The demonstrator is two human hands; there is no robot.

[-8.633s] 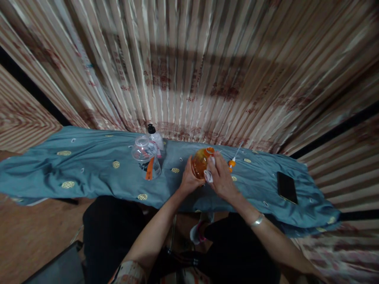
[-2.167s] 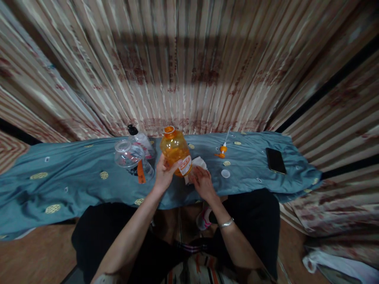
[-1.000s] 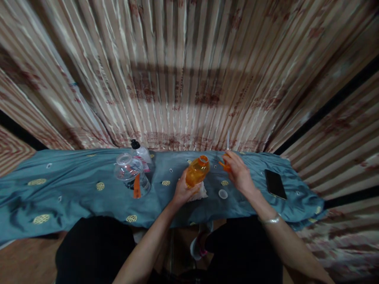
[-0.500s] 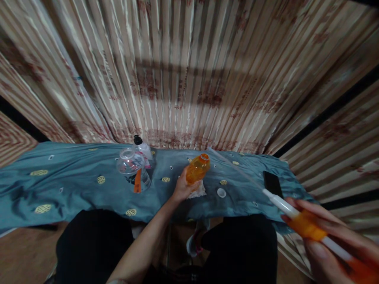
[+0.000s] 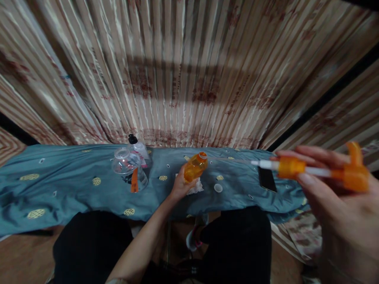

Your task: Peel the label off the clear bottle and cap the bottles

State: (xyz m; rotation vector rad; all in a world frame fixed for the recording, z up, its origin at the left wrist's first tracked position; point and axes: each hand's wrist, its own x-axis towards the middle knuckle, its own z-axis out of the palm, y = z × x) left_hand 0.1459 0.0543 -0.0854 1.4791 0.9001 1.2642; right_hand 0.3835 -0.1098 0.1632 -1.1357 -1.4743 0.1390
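My left hand [image 5: 179, 184] is closed round the lower part of an orange translucent bottle [image 5: 195, 166], which leans to the right with its mouth uncapped. Between the thumb and fingers of my right hand [image 5: 328, 193] is an orange and white pump dispenser [image 5: 291, 167], held sideways on the right. Its thin clear tube points left, and the tip lies close to the bottle mouth; whether it touches or enters cannot be made out. A crumpled white tissue [image 5: 196, 187] lies on the cloth beneath the bottle. Beside it rests a small round whitish cap [image 5: 218, 188].
A teal patterned cloth [image 5: 74, 201] covers the table. To the left stand a clear plastic container [image 5: 124, 163] with an orange strip and a clear bottle with a black top [image 5: 139, 150]. A black phone [image 5: 267, 179] lies at the right. A pleated curtain [image 5: 177, 71] hangs behind.
My right hand has risen with the pump dispenser, turning its tube from slanted to nearly level, its tip now near the bottle mouth. My left hand keeps hold of the bottle. The view shifted slightly.
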